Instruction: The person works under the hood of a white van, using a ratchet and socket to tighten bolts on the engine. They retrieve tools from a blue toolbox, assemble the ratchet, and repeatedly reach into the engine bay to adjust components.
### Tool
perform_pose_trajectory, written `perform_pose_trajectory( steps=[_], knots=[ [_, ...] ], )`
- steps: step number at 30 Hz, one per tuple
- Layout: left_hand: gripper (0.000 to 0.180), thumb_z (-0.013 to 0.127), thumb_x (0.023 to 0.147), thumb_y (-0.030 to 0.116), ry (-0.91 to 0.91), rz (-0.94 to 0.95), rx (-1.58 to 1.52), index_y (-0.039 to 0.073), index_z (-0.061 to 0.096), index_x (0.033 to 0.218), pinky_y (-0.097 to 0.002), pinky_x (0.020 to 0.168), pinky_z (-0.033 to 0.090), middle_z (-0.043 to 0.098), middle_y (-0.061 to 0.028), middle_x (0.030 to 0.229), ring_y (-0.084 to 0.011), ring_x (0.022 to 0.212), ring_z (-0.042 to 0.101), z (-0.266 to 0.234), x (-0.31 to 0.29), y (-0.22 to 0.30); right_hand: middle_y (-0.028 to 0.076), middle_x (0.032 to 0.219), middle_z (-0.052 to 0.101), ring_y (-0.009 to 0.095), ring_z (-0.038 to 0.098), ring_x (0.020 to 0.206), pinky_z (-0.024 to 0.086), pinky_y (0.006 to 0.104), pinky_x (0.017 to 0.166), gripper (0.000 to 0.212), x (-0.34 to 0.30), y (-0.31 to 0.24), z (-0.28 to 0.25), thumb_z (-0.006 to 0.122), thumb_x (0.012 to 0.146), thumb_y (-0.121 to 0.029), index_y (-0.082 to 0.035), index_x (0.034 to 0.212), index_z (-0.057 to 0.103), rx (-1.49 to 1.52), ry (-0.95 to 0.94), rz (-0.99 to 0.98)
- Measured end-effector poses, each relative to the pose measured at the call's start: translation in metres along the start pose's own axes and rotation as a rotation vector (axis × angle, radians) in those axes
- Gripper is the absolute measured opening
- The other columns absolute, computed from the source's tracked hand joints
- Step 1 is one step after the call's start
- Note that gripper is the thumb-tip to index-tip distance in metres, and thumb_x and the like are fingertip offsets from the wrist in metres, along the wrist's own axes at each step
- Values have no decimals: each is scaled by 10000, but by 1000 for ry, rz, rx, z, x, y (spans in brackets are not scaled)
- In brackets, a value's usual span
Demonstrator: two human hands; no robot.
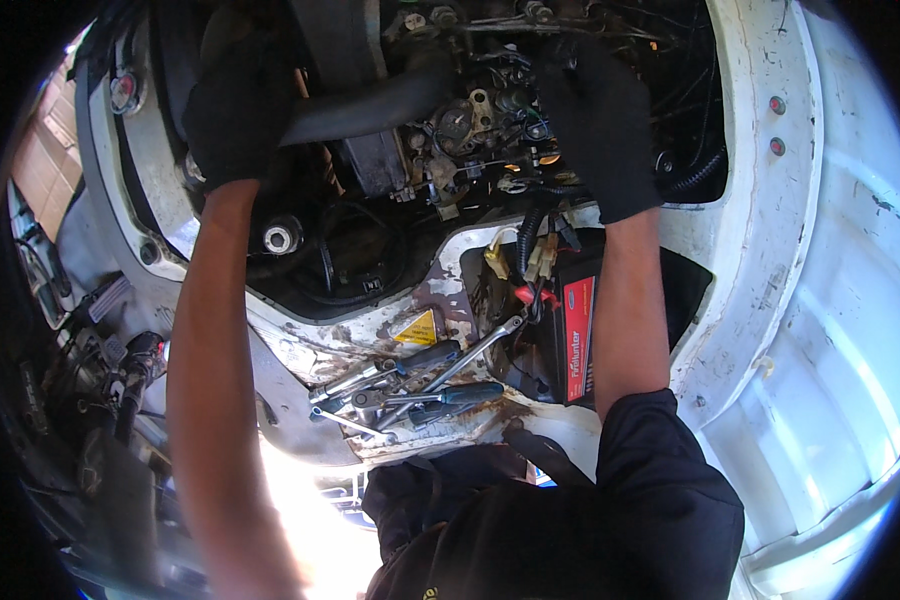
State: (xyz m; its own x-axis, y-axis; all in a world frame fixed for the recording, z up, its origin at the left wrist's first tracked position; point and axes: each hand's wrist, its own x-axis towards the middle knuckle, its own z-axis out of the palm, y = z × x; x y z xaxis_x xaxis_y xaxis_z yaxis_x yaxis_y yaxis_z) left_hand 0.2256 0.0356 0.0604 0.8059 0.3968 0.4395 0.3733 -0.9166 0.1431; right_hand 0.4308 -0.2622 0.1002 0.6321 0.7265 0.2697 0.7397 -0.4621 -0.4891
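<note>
Both my hands wear black gloves and reach into the engine bay. My left hand [235, 120] is closed at one end of a thick black rubber hose [365, 115], which slants up and right from it across the bay. My right hand [600, 130] is over the right side of the engine [460, 125], close to its metal brackets and fittings. Its fingers are lost in shadow and dark glove, so what they touch cannot be made out. Under the hose's middle is a grey metal housing [373, 165].
Ratchets and wrenches [440, 390] lie piled on the white, rust-marked body ledge [300, 340] nearest me. A battery with a red label [578, 340] and connector wires [540, 255] stands by my right forearm. White body panels [830, 300] curve along the right; pedals [110, 298] are at left.
</note>
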Motion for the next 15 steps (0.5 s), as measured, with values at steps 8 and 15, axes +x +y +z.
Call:
perform_pose_trajectory(
  steps=[8, 15],
  knots=[
    [285, 718, 912, 252, -10, -53, -68, 140, 760, 1171, -424, 905, 574, 750, -131, 1161, -337, 1015, 731, 1, -5, -5, 156, 1019, 750, 359, 721, 915, 573, 451, 806, 238, 14, -13, -13, 700, 902, -230, -91, 1087, 751, -396, -240, -165],
    [294, 694, 912, 248, -74, -64, -12, 146, 751, 1181, -421, 934, 565, 737, -132, 1195, -337, 1051, 720, -3, -1, 3, 150, 996, 751, 358, 716, 916, 565, 459, 798, 215, 35, 21, -9, 706, 895, -245, -92, 1030, 772, -211, -374, -295]
  ],
)
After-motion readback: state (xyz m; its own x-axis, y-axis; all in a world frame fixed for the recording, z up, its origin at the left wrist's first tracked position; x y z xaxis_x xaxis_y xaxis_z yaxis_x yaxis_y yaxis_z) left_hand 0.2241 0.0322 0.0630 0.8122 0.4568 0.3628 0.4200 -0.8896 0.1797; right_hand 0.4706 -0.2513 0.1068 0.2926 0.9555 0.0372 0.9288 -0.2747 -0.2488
